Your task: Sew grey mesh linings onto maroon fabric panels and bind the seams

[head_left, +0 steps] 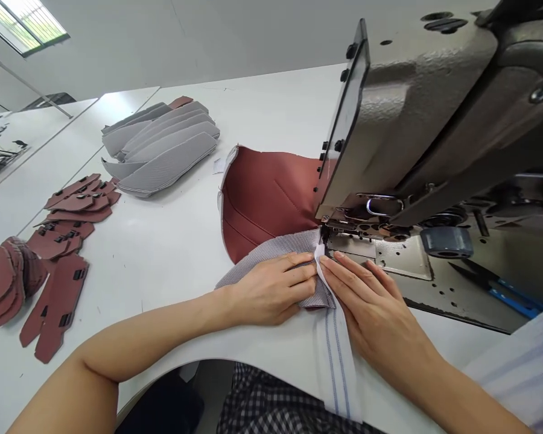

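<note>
The fingers of the left hand are curled and close together, pinching a fold of grey mesh cloth against a white strip with blue stitch lines. The fingers of the right hand lie straight and narrow on the other side of the strip, pressing it down, with only a small gap between the two hands.

The strip and the mesh run up to one metal presser foot of a sewing machine, whose bulky head overhangs the right of the work. The strip's lower end hangs over the front edge of the worktop. One curved maroon piece is joined to the mesh and sits on the worktop behind the hands, partly hidden by the machine.

One pair of blue-handled snips lies to the right, on the machine's base. To the left lie about six grey padded pieces in an overlapping row, a loose pile of flat maroon pieces, two long maroon strips with black clips, and a small stack of round maroon pieces. Checked clothing shows below the worktop's edge.
</note>
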`<state>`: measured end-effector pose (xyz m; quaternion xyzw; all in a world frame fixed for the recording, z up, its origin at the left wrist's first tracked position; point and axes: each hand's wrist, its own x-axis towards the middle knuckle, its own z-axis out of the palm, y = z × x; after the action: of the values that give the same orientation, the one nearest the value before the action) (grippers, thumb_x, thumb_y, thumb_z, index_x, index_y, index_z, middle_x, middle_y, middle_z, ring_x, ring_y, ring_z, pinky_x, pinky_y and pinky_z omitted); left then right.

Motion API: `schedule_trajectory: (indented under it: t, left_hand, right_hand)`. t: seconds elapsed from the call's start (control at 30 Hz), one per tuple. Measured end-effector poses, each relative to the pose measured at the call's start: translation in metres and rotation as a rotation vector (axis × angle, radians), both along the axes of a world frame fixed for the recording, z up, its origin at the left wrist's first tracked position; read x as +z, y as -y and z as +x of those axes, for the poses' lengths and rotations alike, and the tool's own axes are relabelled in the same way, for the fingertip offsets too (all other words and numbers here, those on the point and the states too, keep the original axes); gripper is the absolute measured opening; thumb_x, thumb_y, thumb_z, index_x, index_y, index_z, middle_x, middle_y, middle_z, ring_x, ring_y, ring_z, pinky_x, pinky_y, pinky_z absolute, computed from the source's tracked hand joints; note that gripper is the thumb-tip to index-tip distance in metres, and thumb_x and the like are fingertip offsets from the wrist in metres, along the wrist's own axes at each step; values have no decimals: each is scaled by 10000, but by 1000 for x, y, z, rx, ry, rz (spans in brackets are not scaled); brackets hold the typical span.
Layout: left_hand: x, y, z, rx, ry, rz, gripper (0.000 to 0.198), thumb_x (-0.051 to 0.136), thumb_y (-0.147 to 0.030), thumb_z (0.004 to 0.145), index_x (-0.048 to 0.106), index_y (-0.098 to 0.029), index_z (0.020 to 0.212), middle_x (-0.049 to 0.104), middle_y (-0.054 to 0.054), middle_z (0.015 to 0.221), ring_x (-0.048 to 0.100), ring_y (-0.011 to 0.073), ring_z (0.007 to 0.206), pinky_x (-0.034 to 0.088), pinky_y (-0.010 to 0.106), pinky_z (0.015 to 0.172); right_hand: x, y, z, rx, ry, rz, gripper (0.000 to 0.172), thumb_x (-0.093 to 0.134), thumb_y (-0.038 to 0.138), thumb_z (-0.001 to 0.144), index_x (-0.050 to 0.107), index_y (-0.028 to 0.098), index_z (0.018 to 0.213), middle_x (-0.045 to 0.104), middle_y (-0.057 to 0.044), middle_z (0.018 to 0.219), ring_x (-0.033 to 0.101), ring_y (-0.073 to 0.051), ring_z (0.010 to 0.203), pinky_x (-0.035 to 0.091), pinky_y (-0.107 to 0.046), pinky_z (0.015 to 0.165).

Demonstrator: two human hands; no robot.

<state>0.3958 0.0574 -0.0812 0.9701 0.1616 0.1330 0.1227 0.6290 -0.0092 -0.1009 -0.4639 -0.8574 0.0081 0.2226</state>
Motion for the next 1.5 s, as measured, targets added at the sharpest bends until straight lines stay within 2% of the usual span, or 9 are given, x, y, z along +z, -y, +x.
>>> schedule_trajectory:
  t: [0.17, 0.27, 0.33, 0.4, 0.63, 0.93, 1.23, 1.4, 1.5]
  left_hand:
    - [20, -6, -1, 92, 105, -284, 412, 512, -531, 977, 590, -156, 1128, 687, 129, 1134, 626, 255, 1206, 521, 401, 1095]
    - [26, -15, 2, 162, 13, -147, 328, 442, -346, 1039, 576, -143, 1259, 654, 131, 1294, 581, 256, 1281, 490, 426, 1120]
    - [23, -20, 4, 178, -48, 12, 334, 418, -246, 1040, 571, -142, 1318, 629, 108, 1377, 496, 290, 1387, 402, 510, 1196]
    - [15, -22, 5, 193, -87, 62, 351, 414, -253, 1046, 570, -148, 1342, 622, 87, 1408, 460, 295, 1427, 392, 539, 1204]
    - [4, -17, 7, 282, -77, 8, 371, 437, -295, 1036, 586, -161, 1348, 618, 100, 1421, 464, 268, 1438, 441, 525, 1176]
    - [3, -39, 24, 316, -65, 11, 354, 469, -298, 1036, 589, -161, 1340, 637, 88, 1394, 493, 273, 1414, 436, 530, 1181]
    - [2, -43, 27, 311, -62, -15, 320, 475, -300, 1032, 606, -133, 1272, 657, 102, 1363, 491, 274, 1416, 424, 504, 1190]
    - [2, -51, 26, 266, -43, -36, 288, 491, -283, 1023, 609, -123, 1231, 647, 117, 1378, 489, 269, 1416, 415, 480, 1201]
    - [3, -52, 25, 246, -30, -29, 289, 497, -282, 1019, 620, -117, 1221, 647, 118, 1380, 504, 275, 1400, 435, 474, 1188]
  right_hand:
    - [13, -15, -2, 72, -31, -47, 476, 440, 92, 929, 605, 194, 1364, 639, -66, 1370, 538, -266, 1273, 422, -435, 1025]
    - [19, -20, -5, 113, -32, -52, 491, 444, 82, 902, 629, 218, 1336, 676, -41, 1306, 554, -257, 1226, 416, -438, 1009]
    - [21, -22, -7, 123, -26, -32, 481, 449, 79, 890, 645, 213, 1309, 691, -33, 1278, 557, -253, 1211, 407, -446, 1012]
    - [23, -22, -9, 124, -15, -3, 460, 447, 71, 886, 663, 191, 1273, 694, -35, 1274, 559, -248, 1205, 412, -439, 1010]
    - [15, -23, -5, 158, 9, 4, 478, 433, 40, 869, 652, 120, 1286, 649, -100, 1335, 544, -263, 1257, 453, -442, 1086]
    - [12, -44, 7, 188, -22, 42, 480, 427, 25, 883, 613, 77, 1323, 636, -137, 1323, 548, -283, 1238, 458, -465, 1107]
    - [8, -46, 10, 181, -55, 20, 494, 422, 37, 907, 595, 94, 1366, 626, -139, 1345, 524, -288, 1290, 432, -473, 1139]
    - [6, -48, 11, 142, -71, 11, 499, 423, 56, 904, 608, 130, 1362, 627, -112, 1358, 548, -287, 1258, 491, -464, 1068]
    - [7, -46, 11, 135, -57, 27, 478, 418, 37, 905, 604, 87, 1342, 627, -126, 1355, 542, -289, 1255, 490, -445, 1058]
